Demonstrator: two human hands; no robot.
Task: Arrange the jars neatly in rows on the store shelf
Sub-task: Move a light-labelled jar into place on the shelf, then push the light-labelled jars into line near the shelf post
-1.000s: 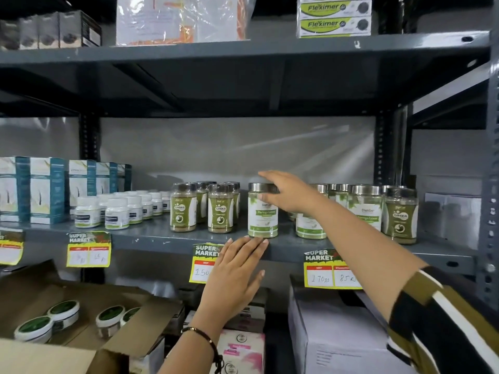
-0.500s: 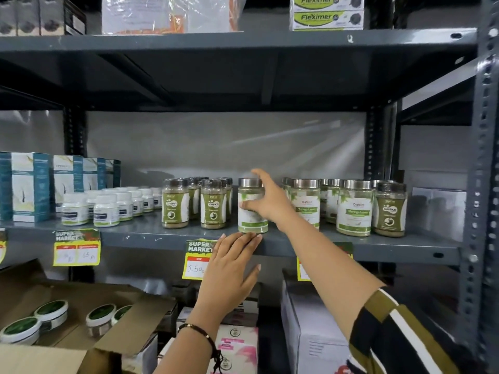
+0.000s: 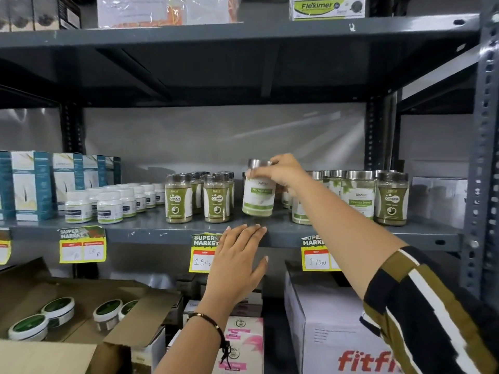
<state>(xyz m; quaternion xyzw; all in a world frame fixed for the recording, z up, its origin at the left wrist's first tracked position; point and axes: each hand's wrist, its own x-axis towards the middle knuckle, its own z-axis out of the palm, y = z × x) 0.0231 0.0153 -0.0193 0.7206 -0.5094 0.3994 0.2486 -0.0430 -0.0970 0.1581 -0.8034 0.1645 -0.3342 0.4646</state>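
Grey metal store shelf (image 3: 151, 230), middle tier, stock as seen from the head camera.

Right hand (image 3: 280, 174) — fingers curled over the silver lid and upper rim of a white-labelled jar with green "Moringa Leaves" print (image 3: 258, 195), gripping it from above. The jar is tilted slightly; whether its base touches the shelf cannot be told.

Left hand (image 3: 237, 263) — flat, fingers straight and together, fingertips (image 3: 251, 228) at the shelf's front edge below the held jar, holding nothing. A dark bracelet (image 3: 213, 323) circles the wrist.

Left of the held jar: olive-labelled "Gaska" jars with dark lids (image 3: 197, 197), in two short rows running front to back. Farther left: small white bottles (image 3: 108, 202), then teal-and-white cartons (image 3: 32, 184).

Right of the held jar: more silver-lidded Moringa jars (image 3: 357, 194), partly hidden by the forearm, and one olive Gaska jar (image 3: 391, 198) at the far right.

Shelf edge: yellow price tags (image 3: 82, 245).

Below, left: open cardboard box (image 3: 129, 314) of green-topped round tubs (image 3: 58, 309).
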